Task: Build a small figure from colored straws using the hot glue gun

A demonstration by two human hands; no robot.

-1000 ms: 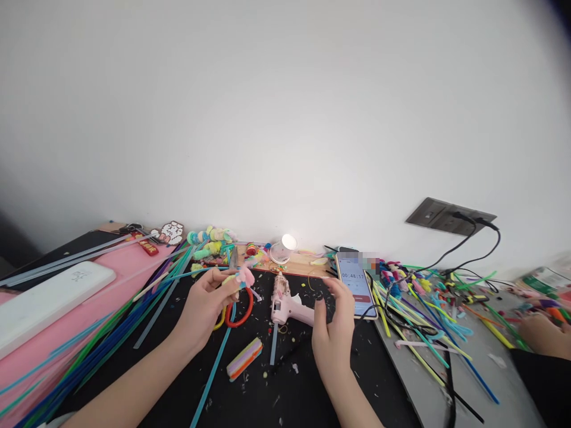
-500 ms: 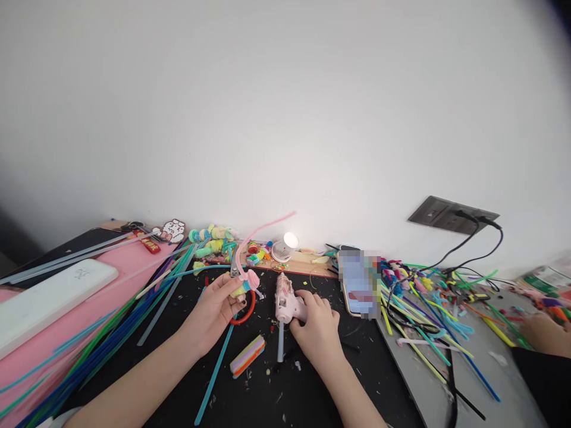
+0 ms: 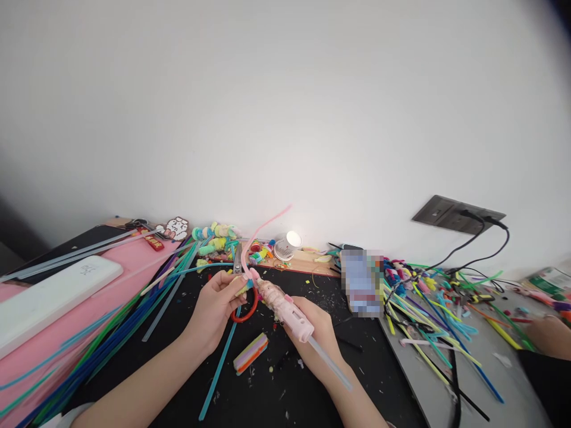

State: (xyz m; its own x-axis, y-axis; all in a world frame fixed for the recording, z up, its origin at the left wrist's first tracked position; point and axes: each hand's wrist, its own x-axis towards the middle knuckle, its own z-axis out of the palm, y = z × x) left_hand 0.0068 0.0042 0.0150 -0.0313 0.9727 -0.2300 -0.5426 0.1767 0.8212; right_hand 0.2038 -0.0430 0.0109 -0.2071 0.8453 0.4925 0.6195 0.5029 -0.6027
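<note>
Between the fingertips of my left hand (image 3: 218,303) is a small yellow, blue and pink pipe-cleaner piece (image 3: 246,285). A long pink pipe-cleaner end (image 3: 263,229) curves up from it toward the wall. My right hand (image 3: 314,324) is wrapped round a pale pink hot glue gun (image 3: 285,309), whose nozzle points at the pink part and is touching or very near it. A clear glue stick (image 3: 330,362) sticks out of the gun's back. Scissors with a red handle (image 3: 247,315) lie under my left hand, partly hidden.
A striped pipe-cleaner bundle (image 3: 250,353) and a blue strip (image 3: 218,374) lie on the black mat (image 3: 178,386). Behind stand a lit white cup-shaped thing (image 3: 288,245) and a phone (image 3: 360,282). Pipe cleaners spread at both sides. Another person's hand (image 3: 546,336) is at far right.
My right hand has lifted the glue gun off the mat and swung its nozzle left, up to the pipe-cleaner piece. My left hand has stayed nearly in place.
</note>
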